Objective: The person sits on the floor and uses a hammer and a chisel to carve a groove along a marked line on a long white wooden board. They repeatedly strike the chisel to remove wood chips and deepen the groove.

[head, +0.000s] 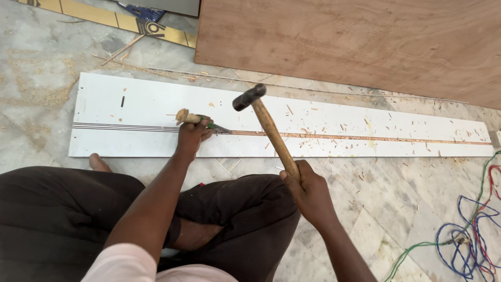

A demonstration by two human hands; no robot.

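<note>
White laminate covers the long board (365,128) that lies flat on the marble floor (396,209), stretching from left to right across the head view. A narrow groove (365,137) runs along its length, showing bare brown wood to the right of the chisel tip, while to the left only thin dark pencilled lines continue. Small wood chips are scattered over the right half of the board and on the floor just below it.

The left hand (192,134) is closed around a chisel (201,121), whose worn wooden butt sticks up at the left and whose blade slants down to the right, the tip touching the board at the end of the groove. The right hand (308,189) grips the lower end of a hammer (266,125) by its wooden handle; the dark metal head is raised above the board, just right of the chisel and apart from it.

The person sits on the floor in dark trousers, knees spread, one bare foot (98,162) touching the board's near edge.

A large brown plywood sheet (355,42) lies beyond the board. A tangle of blue, red and green wires (469,235) sits on the floor at the lower right.
</note>
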